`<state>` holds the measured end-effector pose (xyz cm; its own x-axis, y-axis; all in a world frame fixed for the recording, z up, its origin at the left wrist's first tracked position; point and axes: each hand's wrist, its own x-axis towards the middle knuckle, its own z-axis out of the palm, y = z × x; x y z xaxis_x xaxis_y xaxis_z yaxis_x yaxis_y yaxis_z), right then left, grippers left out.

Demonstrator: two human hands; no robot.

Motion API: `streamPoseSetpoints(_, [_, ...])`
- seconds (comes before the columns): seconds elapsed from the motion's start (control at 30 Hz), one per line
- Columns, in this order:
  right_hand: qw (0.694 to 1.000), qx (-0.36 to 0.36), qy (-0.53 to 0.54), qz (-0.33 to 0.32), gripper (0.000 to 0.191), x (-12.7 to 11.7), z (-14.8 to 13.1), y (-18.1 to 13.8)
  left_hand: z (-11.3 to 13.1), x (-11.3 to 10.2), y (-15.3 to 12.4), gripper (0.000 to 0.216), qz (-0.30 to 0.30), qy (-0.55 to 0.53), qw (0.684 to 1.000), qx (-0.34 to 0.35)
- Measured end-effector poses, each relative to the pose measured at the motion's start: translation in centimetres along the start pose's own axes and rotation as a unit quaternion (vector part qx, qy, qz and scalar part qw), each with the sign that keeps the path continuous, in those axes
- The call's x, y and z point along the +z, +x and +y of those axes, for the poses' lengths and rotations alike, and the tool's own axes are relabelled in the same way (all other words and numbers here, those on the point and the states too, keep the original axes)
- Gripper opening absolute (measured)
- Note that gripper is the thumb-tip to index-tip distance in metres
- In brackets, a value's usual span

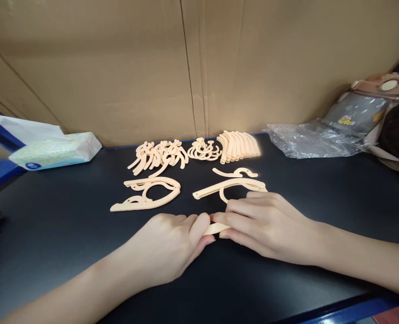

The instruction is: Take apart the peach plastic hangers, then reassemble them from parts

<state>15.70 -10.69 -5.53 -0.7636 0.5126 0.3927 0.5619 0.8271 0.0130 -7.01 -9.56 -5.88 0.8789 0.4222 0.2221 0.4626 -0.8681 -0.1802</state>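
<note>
My left hand [172,245] and my right hand [266,222] meet at the middle of the black table [67,243], both closed on a cream plastic hanger piece [216,228] that shows only between the fingers. Just beyond my right hand lies a long cream hanger arm [212,189] with a small hook piece [235,172] behind it. A joined cream hanger [145,193] rests to the left. Farther back are piles of cream parts: curved pieces [159,155], hooks [204,150] and a row of stacked strips [239,146].
A cardboard wall [199,67] closes the back of the table. A tissue pack [54,150] sits at the back left. Crumpled clear plastic [310,139] and a water bottle with a cartoon lid [364,105] lie at the back right. A blue table edge [347,310] runs along the front.
</note>
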Motion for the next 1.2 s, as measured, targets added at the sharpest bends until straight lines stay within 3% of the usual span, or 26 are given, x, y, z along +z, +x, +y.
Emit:
streamPoseSetpoints(0.33, [0.995, 0.004, 0.024, 0.096, 0.030, -1.0, 1.3, 0.1, -0.2, -0.3, 0.1, 0.032, -0.013, 0.044, 0.999, 0.001])
streamPoseSetpoints(0.6, [0.992, 0.099, 0.028, 0.068, 0.027, -0.5, 3.9, 0.0, -0.5, 0.1, 0.0, 0.032, -0.003, 0.050, 0.999, -0.003])
streamPoseSetpoints(0.87, [0.994, 0.093, 0.038, 0.031, 0.025, -0.2, 4.2, 0.0, -0.5, -0.1, -0.3, 0.030, 0.012, 0.060, 0.998, 0.018])
streamPoseSetpoints(1.2, [0.994, 0.106, 0.006, 0.020, 0.026, 0.0, 4.3, -0.1, -1.4, -0.2, -0.3, 0.007, 0.009, -0.087, 0.995, 0.037])
